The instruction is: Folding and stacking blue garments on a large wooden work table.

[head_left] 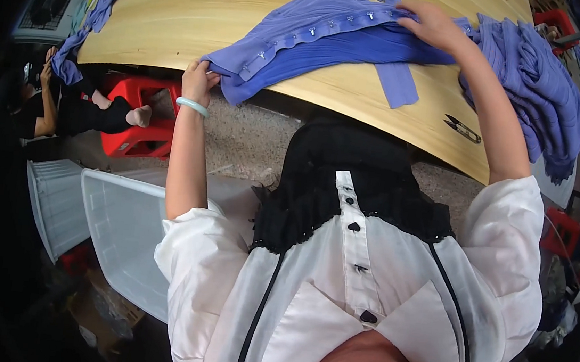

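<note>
Your left hand point(197, 80) pinches the near corner of one blue pleated garment point(332, 35), fingers closed on the cloth at the wooden table point(180, 17) edge, left of centre frame. Your right hand point(434, 26) lies on the same garment at upper centre; whether its fingers clamp the cloth, you cannot tell. One pile of blue garments point(543, 87) sits upper right. One pair of thread snips point(462, 129) lies on the table. Two red stools point(144, 119) and two white bins point(118, 227) stand at left.
</note>
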Action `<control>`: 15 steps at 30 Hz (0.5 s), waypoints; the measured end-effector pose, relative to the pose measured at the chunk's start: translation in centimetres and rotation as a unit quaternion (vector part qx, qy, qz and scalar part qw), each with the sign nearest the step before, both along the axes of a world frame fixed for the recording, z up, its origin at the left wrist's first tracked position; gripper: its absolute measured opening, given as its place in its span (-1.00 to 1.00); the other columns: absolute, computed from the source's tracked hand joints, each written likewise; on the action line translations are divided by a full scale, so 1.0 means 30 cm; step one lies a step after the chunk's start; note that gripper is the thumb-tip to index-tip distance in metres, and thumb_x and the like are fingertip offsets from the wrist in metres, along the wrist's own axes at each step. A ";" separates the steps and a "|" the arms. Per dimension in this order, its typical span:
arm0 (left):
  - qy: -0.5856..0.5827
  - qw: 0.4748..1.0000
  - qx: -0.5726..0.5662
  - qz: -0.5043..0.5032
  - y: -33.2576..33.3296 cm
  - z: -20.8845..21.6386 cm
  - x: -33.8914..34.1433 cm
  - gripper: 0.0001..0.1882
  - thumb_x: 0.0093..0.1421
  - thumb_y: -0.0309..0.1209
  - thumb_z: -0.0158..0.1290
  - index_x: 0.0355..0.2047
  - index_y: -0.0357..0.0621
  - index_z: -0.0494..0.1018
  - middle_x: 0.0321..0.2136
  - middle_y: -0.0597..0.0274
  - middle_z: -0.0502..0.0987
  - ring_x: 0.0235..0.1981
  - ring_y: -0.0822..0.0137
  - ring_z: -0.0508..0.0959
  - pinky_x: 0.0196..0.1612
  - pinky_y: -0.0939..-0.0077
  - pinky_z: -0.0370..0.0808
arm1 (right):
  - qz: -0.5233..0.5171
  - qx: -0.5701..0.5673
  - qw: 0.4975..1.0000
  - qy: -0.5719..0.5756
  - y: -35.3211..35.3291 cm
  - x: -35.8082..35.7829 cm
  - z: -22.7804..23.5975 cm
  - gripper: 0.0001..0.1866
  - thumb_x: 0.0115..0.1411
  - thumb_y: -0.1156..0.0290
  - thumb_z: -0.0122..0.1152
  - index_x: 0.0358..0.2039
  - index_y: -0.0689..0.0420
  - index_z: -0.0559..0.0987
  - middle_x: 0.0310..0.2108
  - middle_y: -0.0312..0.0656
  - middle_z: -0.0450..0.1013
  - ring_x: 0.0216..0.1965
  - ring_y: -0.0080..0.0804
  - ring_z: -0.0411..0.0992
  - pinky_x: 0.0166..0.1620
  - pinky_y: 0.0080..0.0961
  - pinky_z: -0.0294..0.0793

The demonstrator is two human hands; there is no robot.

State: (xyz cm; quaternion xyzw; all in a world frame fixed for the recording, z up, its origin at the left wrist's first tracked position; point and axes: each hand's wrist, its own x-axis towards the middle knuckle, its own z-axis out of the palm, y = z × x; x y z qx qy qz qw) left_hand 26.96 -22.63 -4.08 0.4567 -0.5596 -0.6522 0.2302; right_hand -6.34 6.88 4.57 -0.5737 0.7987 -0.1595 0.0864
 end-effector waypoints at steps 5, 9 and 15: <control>0.011 0.995 -0.045 0.089 0.019 0.016 -0.050 -0.80 0.07 -0.41 -0.13 -0.31 -0.21 0.35 -0.62 0.30 0.39 -0.70 0.53 0.36 -0.68 0.73 0.34 | 0.053 -0.093 0.992 0.060 -0.107 0.089 -0.136 -0.67 -0.05 0.42 0.06 -0.21 0.19 0.39 -0.25 -0.06 0.36 -0.19 -0.17 0.31 -0.13 -0.41 0.28; 0.020 0.992 -0.058 0.113 -0.005 0.053 -0.109 -0.79 0.06 -0.41 -0.09 -0.30 -0.23 0.36 -0.76 0.28 0.32 -0.80 0.49 0.31 -0.77 0.68 0.26 | 0.006 -0.085 0.993 0.087 -0.132 0.076 -0.185 -0.63 -0.08 0.48 0.06 -0.18 0.17 0.37 -0.26 -0.06 0.34 -0.18 -0.14 0.28 -0.13 -0.38 0.27; 0.237 0.967 -0.081 0.035 -0.082 0.196 -0.202 -0.76 0.07 -0.49 -0.13 -0.22 -0.29 0.32 -0.51 0.15 0.44 -0.62 0.36 0.46 -0.57 0.64 0.43 | -0.088 -0.276 0.957 0.025 -0.164 0.041 -0.136 -0.74 -0.10 0.37 0.02 -0.36 0.18 0.47 -0.41 -0.03 0.40 -0.33 -0.07 0.34 -0.25 -0.30 0.31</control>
